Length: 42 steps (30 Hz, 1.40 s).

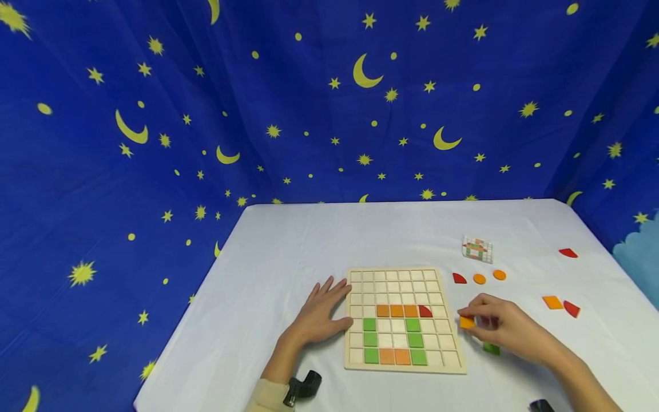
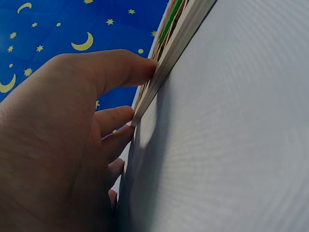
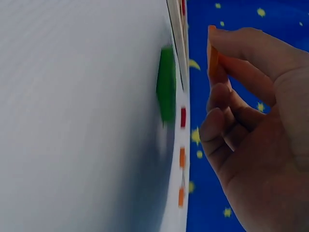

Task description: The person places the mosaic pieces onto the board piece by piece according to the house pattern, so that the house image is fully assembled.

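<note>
A wooden grid board [image 1: 457, 366] lies on the white table, with green squares [image 1: 370, 339], orange squares [image 1: 396, 311] and one red quarter-circle [image 1: 425, 311] in its cells. My left hand [image 1: 320, 313] rests at the board's left edge, fingers spread and straight; in the left wrist view its thumb and fingertips touch the wooden rim [image 2: 164, 67]. Between thumb and fingers, my right hand [image 1: 501, 323] pinches an orange square tile [image 1: 467, 322] just off the board's right edge. In the right wrist view that tile [image 3: 212, 53] is held on edge, raised above the table.
A green tile [image 1: 491, 348] lies partly under the right hand. Beyond it are a red quarter-circle [image 1: 459, 278], two orange discs [image 1: 479, 279], a small pattern card [image 1: 477, 249], an orange square [image 1: 553, 302] and two more red quarter-circles [image 1: 571, 309]. A starry blue curtain [image 1: 309, 114] surrounds the table.
</note>
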Each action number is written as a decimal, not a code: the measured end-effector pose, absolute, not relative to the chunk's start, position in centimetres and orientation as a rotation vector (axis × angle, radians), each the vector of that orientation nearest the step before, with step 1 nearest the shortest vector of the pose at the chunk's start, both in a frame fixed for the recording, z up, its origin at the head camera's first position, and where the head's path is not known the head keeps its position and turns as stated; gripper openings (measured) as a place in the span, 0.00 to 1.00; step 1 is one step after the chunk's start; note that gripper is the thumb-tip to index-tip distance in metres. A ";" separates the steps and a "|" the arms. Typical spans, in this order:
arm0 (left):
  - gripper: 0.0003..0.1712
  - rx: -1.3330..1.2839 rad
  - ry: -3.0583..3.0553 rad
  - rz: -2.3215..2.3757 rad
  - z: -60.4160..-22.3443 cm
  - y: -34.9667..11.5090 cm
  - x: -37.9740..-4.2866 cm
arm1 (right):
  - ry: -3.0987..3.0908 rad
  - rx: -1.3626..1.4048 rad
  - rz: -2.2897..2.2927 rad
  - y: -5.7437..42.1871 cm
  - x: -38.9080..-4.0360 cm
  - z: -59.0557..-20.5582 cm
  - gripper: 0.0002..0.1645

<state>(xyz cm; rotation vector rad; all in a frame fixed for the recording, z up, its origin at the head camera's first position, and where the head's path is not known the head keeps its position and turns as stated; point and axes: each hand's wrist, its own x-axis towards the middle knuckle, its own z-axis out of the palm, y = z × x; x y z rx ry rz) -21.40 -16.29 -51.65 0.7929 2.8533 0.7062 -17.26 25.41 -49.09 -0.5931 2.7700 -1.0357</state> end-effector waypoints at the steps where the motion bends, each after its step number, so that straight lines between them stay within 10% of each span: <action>1: 0.42 0.796 2.854 0.705 -51.6 -16.3 -21.4 | 2.766 -0.607 -1.038 24.9 -17.5 -49.1 0.17; 42: 0.42 0.790 2.860 0.690 -51.7 -16.2 -21.6 | 2.645 -1.122 -0.944 12.0 -22.9 -48.0 0.17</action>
